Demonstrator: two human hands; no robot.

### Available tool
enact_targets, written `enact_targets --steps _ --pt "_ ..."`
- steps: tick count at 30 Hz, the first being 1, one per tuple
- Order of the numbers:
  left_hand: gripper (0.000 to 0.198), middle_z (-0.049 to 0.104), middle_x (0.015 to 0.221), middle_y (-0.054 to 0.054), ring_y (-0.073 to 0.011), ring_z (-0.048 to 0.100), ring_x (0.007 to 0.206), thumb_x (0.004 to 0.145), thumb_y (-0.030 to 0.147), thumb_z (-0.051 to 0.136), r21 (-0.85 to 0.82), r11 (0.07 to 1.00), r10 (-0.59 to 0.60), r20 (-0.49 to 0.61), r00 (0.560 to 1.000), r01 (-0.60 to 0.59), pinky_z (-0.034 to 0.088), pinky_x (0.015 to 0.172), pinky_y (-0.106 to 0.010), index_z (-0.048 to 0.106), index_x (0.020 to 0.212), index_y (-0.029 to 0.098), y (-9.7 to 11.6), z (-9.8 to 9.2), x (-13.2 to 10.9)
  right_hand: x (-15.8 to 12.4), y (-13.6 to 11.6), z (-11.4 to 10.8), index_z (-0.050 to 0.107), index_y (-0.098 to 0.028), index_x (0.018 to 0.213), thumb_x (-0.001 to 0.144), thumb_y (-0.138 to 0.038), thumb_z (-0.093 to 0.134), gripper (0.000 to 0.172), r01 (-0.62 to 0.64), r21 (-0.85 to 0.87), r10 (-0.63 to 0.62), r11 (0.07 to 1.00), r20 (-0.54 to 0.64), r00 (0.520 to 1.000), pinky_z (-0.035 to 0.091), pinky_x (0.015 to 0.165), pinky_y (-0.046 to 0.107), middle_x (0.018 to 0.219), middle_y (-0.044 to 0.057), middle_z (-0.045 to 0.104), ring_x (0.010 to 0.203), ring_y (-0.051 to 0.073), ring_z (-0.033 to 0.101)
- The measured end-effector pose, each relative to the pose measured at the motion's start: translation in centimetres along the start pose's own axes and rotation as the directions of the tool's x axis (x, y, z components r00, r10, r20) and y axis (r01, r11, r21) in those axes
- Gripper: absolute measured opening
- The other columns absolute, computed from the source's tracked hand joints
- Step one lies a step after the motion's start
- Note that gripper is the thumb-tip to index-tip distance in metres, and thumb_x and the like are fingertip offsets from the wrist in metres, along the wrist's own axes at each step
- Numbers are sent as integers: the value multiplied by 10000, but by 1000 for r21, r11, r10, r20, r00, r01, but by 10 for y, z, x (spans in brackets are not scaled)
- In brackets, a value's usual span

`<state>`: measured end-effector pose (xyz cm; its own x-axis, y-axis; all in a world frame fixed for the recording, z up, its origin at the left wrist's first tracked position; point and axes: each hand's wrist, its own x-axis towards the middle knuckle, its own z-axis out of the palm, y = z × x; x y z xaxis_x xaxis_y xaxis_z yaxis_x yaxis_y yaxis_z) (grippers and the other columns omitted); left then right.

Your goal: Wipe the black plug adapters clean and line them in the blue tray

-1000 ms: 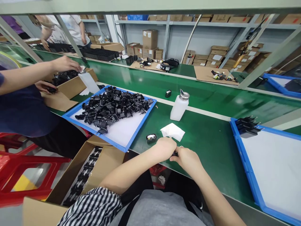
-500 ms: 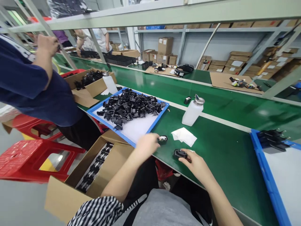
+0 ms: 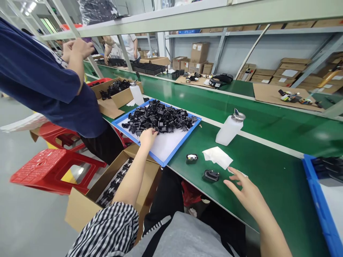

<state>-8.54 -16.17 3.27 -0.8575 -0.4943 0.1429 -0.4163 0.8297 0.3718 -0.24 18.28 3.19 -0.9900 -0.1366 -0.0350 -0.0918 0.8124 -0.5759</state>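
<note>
My left hand [image 3: 148, 139] reaches into the blue-rimmed tray [image 3: 171, 154] on the left. Its fingers pinch a small black plastic part at the near edge of a heap of black plastic parts [image 3: 160, 116]. My right hand [image 3: 245, 189] is open over the green worktop, fingers apart and holding nothing. Just left of it lies a black plastic housing [image 3: 210, 175]. A second black housing [image 3: 192, 159], with light-coloured innards showing, sits farther left. Beyond my right fingertips lies a white wipe [image 3: 217, 157], and behind that a white pump bottle [image 3: 229, 130].
A cardboard box [image 3: 146, 175] of black parts stands below the tray. Another blue tray [image 3: 317, 200] with black pieces is at the right edge. A person in a dark blue shirt [image 3: 53, 82] stands left, near a red stool [image 3: 50, 167]. A shelf beam [image 3: 187, 17] crosses above.
My left hand has moved from beside the housing with light innards into the tray's heap. My right hand has let go of the black housing and drawn off to the right. The view has shifted slightly.
</note>
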Motion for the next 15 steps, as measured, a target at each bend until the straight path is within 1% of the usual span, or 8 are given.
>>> enact_targets --steps 2,3,5,8,10,12,15 --pt "200 626 799 -75 -223 548 801 740 259 429 -33 999 -29 -20 999 29 391 687 -297 594 809 168 1 -1 0 0 5 -1 466 -227 1087 693 -513 388 493 -15 3 15 1000 14 1000 438 587 321 835 47 586 616 177 542" --pt "207 627 785 -82 -223 551 789 744 257 418 -54 998 -39 -31 999 37 389 681 -295 594 795 161 1 -4 -1 0 7 -2 477 -229 1073 688 -514 394 487 -24 6 24 1000 1 1000 439 571 318 825 44 590 609 177 541" --pt "228 630 774 -78 -205 555 770 752 274 402 -106 994 -42 -54 998 36 386 670 -273 591 788 151 2 -11 -5 0 7 -3 502 -232 1037 681 -511 406 462 -28 22 30 999 -59 998 439 557 312 791 36 596 619 181 541" --pt "263 634 745 -35 -143 555 681 760 321 379 -190 982 -14 -69 997 0 383 615 -213 586 761 159 10 -28 -15 0 -4 -7 534 -229 983 691 -475 424 397 32 101 -18 994 -140 990 436 608 299 746 26 597 666 178 543" --pt "267 627 676 -9 -116 535 590 742 350 402 -273 961 40 -49 998 -52 370 552 -192 584 702 159 20 -40 -24 3 -17 -9 551 -223 954 703 -436 433 350 95 177 -62 980 -185 981 427 654 290 747 24 596 686 167 544" --pt "270 605 591 5 -104 498 509 713 371 438 -367 923 124 13 992 -111 345 494 -191 576 642 150 34 -49 -33 10 -34 -9 568 -216 924 706 -401 444 312 157 235 -112 959 -193 975 420 668 283 761 26 598 682 158 543" --pt "261 572 522 14 -99 468 472 685 370 475 -441 878 269 131 954 -187 320 466 -194 562 589 143 59 -56 -47 28 -61 -6 575 -206 926 713 -377 445 302 223 270 -192 937 -134 972 415 650 279 766 28 593 655 145 535"
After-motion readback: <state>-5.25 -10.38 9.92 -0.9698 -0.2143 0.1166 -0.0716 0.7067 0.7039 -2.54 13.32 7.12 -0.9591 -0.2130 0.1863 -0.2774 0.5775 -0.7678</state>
